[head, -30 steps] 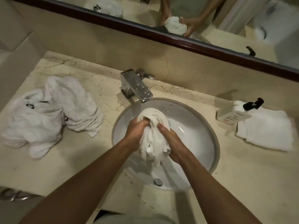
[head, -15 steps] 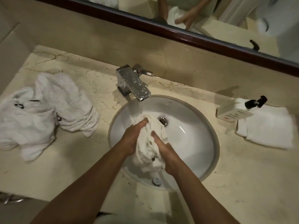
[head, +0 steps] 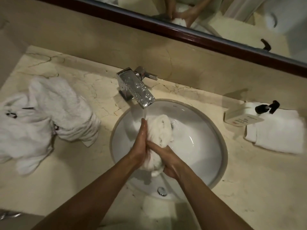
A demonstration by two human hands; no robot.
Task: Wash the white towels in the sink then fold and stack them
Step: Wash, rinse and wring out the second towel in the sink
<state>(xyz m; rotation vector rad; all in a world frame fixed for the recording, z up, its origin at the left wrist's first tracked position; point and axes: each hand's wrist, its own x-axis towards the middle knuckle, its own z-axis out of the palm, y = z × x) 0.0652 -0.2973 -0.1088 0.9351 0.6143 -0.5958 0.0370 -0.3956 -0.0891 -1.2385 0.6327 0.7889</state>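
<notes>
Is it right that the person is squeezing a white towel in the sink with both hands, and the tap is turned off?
Not quite. The head view shows water running from the tap onto the white towel. The rest holds: the left hand and right hand both squeeze it over the sink.

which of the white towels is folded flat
The towel on the counter right of the sink, under the soap bottle. The pile on the left is crumpled, and the one in the hands is bunched.
</notes>
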